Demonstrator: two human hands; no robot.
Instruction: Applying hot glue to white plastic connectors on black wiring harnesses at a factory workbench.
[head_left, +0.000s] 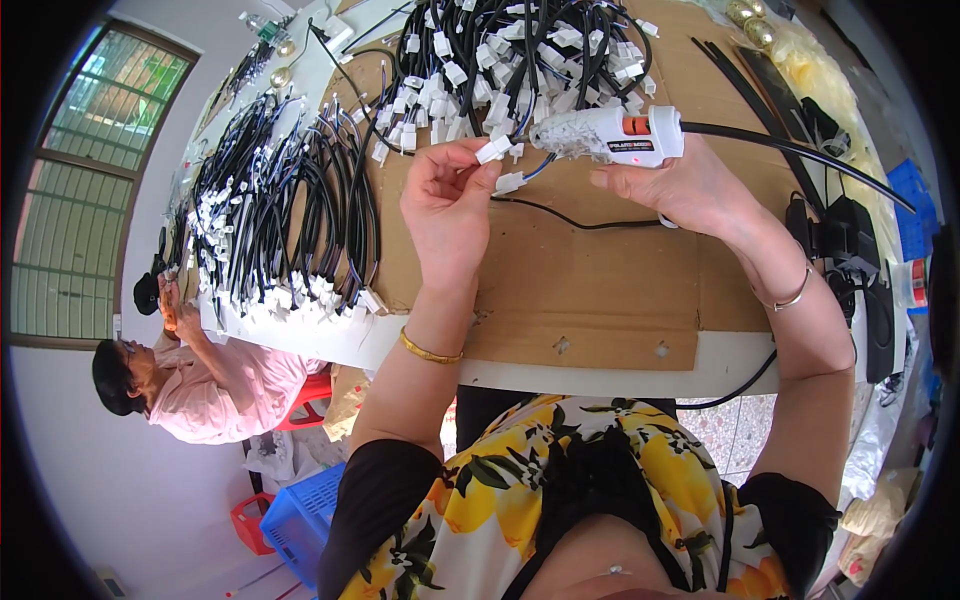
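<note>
My left hand [448, 195] pinches a small white plug connector [493, 150] between thumb and fingertips, with a dark cable running from it. Wrapped around a white hot glue gun [625, 138] is my right hand [690, 190]. The gun's nozzle end, coated in clear glue, points left and sits close to the connector; whether they touch I cannot tell. A long black glue stick [790, 148] sticks out of the gun's rear. Just below the pinched connector hangs another white connector [510, 183] on a blue wire. A thin black cord [575, 220] crosses the cardboard beneath.
Cardboard [600, 290] covers the white table [725, 350]. Bundled black cables [330, 190] with white connectors lie left, and another heap [500, 60] lies at the back. Black adapters [845, 235] stand right. A co-worker in pink [235, 390] sits at the left, beside a blue crate [303, 515].
</note>
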